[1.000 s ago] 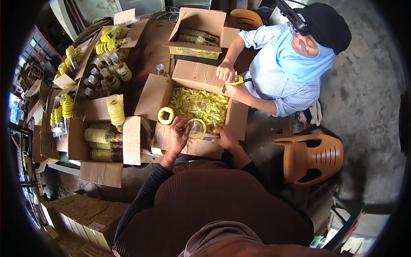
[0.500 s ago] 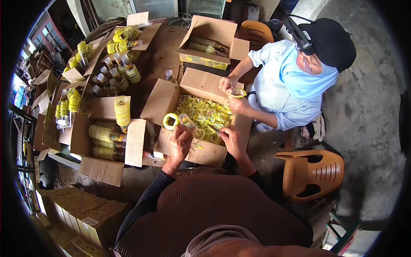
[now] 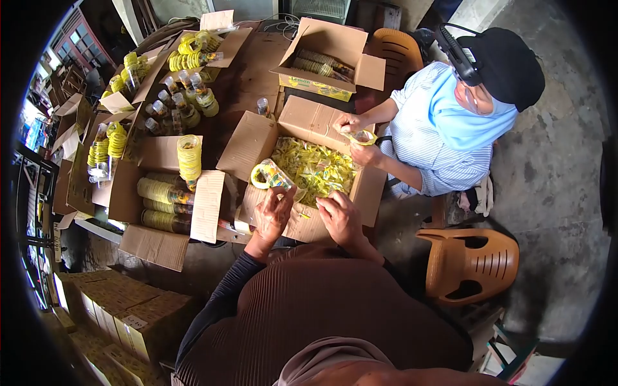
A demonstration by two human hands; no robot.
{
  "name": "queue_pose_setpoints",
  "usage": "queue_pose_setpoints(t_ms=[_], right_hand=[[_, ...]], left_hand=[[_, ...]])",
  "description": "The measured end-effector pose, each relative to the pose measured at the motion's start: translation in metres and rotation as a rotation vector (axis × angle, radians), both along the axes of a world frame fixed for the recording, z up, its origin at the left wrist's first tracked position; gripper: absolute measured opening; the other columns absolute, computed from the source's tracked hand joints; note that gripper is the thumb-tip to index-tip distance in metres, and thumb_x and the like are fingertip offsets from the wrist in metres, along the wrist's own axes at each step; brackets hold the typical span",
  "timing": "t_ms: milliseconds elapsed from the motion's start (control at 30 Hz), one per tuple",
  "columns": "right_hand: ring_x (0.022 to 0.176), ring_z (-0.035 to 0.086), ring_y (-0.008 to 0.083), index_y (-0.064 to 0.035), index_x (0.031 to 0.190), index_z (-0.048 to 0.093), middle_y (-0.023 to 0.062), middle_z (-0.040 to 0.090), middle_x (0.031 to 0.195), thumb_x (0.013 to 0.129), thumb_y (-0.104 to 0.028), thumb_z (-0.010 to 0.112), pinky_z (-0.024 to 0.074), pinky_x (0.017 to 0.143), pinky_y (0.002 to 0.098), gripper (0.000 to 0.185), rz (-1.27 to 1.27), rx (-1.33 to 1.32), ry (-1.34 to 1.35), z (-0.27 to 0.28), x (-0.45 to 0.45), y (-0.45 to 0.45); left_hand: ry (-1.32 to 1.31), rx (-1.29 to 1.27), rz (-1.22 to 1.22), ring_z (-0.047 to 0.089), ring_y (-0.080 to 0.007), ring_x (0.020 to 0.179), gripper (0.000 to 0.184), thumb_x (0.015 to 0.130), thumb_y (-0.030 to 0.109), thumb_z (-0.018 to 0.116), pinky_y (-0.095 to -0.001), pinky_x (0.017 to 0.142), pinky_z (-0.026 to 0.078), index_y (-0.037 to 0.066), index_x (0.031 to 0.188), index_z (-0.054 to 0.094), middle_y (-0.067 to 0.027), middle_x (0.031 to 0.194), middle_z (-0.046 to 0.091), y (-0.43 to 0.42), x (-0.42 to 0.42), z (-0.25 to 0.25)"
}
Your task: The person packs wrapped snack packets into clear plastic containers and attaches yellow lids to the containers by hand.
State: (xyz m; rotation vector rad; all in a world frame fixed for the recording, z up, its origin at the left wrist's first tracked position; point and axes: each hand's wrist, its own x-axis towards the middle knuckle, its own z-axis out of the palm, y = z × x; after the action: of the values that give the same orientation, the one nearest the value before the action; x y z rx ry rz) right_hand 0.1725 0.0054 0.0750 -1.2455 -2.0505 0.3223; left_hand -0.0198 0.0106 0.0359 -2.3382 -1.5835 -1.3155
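Observation:
My left hand point(image 3: 273, 215) is closed on a clear plastic cup point(image 3: 278, 177) with a coloured print, tilted over the near left side of a cardboard box point(image 3: 309, 119). A yellow rim point(image 3: 259, 175) shows at the cup's far left end. My right hand point(image 3: 340, 217) is close by on the right, thumb and fingers pinched together; whatever they hold is too small to make out. Under both hands, the box is filled with small yellow printed plastic pieces point(image 3: 315, 168).
Opposite on the right, a co-worker's hands point(image 3: 364, 153) hold a yellow-rimmed piece. Stacked yellow-rimmed cups fill a carton point(image 3: 154, 249) on the left; another carton point(image 3: 317, 87) stands behind. Several clear-ended stacks point(image 3: 175, 106) stand on the table. An orange chair point(image 3: 473, 264) is at right.
The cup in my left hand has turned, and its print now shows more. My right hand has drawn back slightly; the dark thin thing at its fingertips no longer shows. The whole view has shifted slightly.

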Motion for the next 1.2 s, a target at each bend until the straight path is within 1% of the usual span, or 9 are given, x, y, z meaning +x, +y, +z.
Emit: queue_pose_setpoints(t_ms=[200, 300, 500, 667, 833, 933, 967, 1133, 1200], right_hand=[[0.081, 0.058, 0.0272, -0.0031, 0.087, 0.063, 0.0091, 0.052, 0.081, 0.082, -0.011, 0.061, 0.0489, 0.070, 0.0387, 0.009, -0.023, -0.035, -0.129, -0.003, -0.003, 0.002], [0.070, 0.060, 0.0302, -0.0040, 0.085, 0.065, 0.0127, 0.055, 0.077, 0.076, -0.003, 0.063, 0.0479, 0.062, 0.0390, 0.009, -0.055, -0.161, -0.073, -0.026, 0.003, 0.009], [0.072, 0.060, 0.0301, -0.0032, 0.091, 0.065, 0.0117, 0.056, 0.080, 0.077, -0.003, 0.066, 0.0482, 0.062, 0.0390, 0.014, -0.094, -0.050, 0.057, 0.001, -0.002, -0.005], [0.072, 0.059, 0.0311, -0.0016, 0.089, 0.063, 0.0112, 0.054, 0.079, 0.077, -0.004, 0.064, 0.0480, 0.063, 0.0406, 0.013, -0.054, -0.099, -0.093, -0.021, -0.003, -0.004], [0.067, 0.058, 0.0312, -0.0034, 0.089, 0.065, 0.0145, 0.055, 0.075, 0.080, -0.008, 0.064, 0.0464, 0.060, 0.0401, 0.010, -0.109, -0.141, 0.004, -0.074, 0.009, 0.000], [0.064, 0.058, 0.0266, -0.0018, 0.089, 0.063, 0.0131, 0.056, 0.075, 0.082, -0.006, 0.065, 0.0457, 0.058, 0.0372, 0.008, -0.183, -0.193, 0.088, -0.072, 0.010, 0.002], [0.065, 0.058, 0.0279, -0.0028, 0.090, 0.062, 0.0125, 0.055, 0.077, 0.081, -0.004, 0.067, 0.0460, 0.058, 0.0373, 0.010, -0.205, -0.205, 0.182, -0.069, 0.012, 0.002], [0.072, 0.058, 0.0274, -0.0029, 0.093, 0.062, 0.0107, 0.056, 0.080, 0.079, -0.001, 0.068, 0.0465, 0.061, 0.0359, 0.015, -0.191, -0.064, 0.351, -0.040, 0.001, -0.006], [0.076, 0.058, 0.0263, -0.0049, 0.094, 0.064, 0.0082, 0.057, 0.083, 0.078, -0.002, 0.069, 0.0473, 0.064, 0.0360, 0.017, -0.169, -0.008, 0.311, -0.040, -0.002, -0.012]], left_hand=[[-0.016, 0.000, -0.035, 0.057, -0.0146, 0.057, 0.040, 0.074, -0.003, 0.069, -0.0296, 0.047, 0.048, 0.012, 0.112, 0.066, -0.0031, 0.088, 0.054, -0.002, 0.004, -0.002], [-0.065, -0.024, -0.032, 0.057, -0.0149, 0.057, 0.040, 0.075, -0.003, 0.069, -0.0296, 0.047, 0.048, 0.013, 0.112, 0.066, -0.0034, 0.088, 0.054, -0.002, 0.007, -0.003], [-0.078, -0.041, -0.021, 0.055, -0.0144, 0.056, 0.040, 0.075, -0.003, 0.069, -0.0298, 0.047, 0.047, 0.014, 0.111, 0.066, -0.0036, 0.088, 0.054, 0.000, 0.004, -0.009], [-0.140, -0.028, -0.040, 0.054, -0.0155, 0.055, 0.040, 0.076, -0.004, 0.068, -0.0296, 0.047, 0.046, 0.014, 0.112, 0.066, -0.0038, 0.088, 0.053, 0.001, 0.007, -0.007], [-0.410, -0.269, 0.042, 0.059, -0.0132, 0.066, 0.023, 0.075, -0.002, 0.069, -0.0300, 0.057, 0.047, 0.005, 0.097, 0.067, -0.0061, 0.088, 0.054, 0.007, 0.002, 0.006], [-0.687, -0.408, 0.037, 0.057, -0.0088, 0.062, 0.014, 0.080, 0.002, 0.068, -0.0266, 0.050, 0.045, -0.002, 0.092, 0.063, -0.0032, 0.089, 0.054, 0.013, -0.003, 0.002], [-0.845, -0.526, 0.022, 0.056, -0.0104, 0.048, 0.014, 0.085, 0.006, 0.064, -0.0262, 0.040, 0.043, -0.006, 0.092, 0.062, -0.0070, 0.092, 0.056, 0.014, -0.004, -0.002], [-0.969, -0.809, -0.024, 0.055, -0.0090, 0.048, 0.024, 0.087, 0.007, 0.062, -0.0237, 0.038, 0.044, -0.005, 0.105, 0.055, -0.0085, 0.097, 0.060, 0.016, -0.014, -0.006], [-1.079, -0.775, -0.056, 0.051, -0.0066, 0.049, 0.027, 0.084, 0.005, 0.060, -0.0216, 0.038, 0.041, -0.006, 0.109, 0.057, -0.0069, 0.086, 0.062, 0.014, -0.009, -0.003]])
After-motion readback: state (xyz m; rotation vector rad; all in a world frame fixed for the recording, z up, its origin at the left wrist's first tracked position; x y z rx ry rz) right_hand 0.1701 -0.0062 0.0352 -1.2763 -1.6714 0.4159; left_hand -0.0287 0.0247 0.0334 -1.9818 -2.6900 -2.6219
